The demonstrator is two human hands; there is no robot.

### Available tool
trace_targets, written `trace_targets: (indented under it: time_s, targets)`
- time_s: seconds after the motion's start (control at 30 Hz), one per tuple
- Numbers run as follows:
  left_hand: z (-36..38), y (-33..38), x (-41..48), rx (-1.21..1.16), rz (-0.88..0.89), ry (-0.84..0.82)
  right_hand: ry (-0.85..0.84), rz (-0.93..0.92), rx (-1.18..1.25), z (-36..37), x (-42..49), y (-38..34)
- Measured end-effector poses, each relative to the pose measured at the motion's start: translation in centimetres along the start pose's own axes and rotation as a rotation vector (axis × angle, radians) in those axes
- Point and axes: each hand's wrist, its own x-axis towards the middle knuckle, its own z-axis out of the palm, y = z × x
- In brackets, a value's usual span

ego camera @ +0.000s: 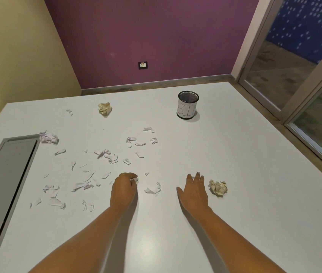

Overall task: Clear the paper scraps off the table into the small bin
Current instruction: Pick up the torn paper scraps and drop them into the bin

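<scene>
Torn white paper scraps [105,155] lie scattered over the left and middle of the white table [235,174], most of them in a loose field between the grey recessed panel [8,184] at the table's left edge and the person's hands. One curled white scrap [153,189] lies between the two hands, apart from both. A small white scrap [135,180] sits at the fingertips of the left hand [124,189], whose fingers are curled down around it; whether it is lifted off the surface cannot be told. The right hand [194,191] rests low over the table with its fingers spread and holds nothing. Just to its right, not touching it, lies a crumpled beige paper ball [218,188]. A second beige crumpled ball [105,109] lies toward the far side of the table, and a crumpled white ball [48,137] sits at the far corner of the grey panel. The small bin [187,105], a black mesh cylinder wrapped in white paper lettered "BIN", stands upright on the far right part of the table, well apart from both hands and from the scraps. Behind the table are a purple wall with a socket plate [142,65], a yellow wall at left, and a glazed sliding door [294,66] at right.
</scene>
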Motion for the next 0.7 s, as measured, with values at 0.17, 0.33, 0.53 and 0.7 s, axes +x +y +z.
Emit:
trace_targets:
  time_s: [0.17,0.33,0.53,0.7]
  targets:
    - [0.5,-0.5,-1.7,0.007,0.138,-0.082,0.002,-0.078,0.138,1.2,-1.1,-0.6]
    - [1.2,-0.2,-2.1,0.084,0.27,-0.139,-0.051,-0.21,0.174,2.0,-1.8,-1.9]
    - [0.7,0.0,-0.4,0.099,0.273,-0.098,-0.096,-0.391,0.201,3.0,-2.4,-4.0]
    - [0.6,0.8,1.1,0.202,0.321,-0.172,-0.125,-0.467,0.152,3.8,-2.5,-4.7]
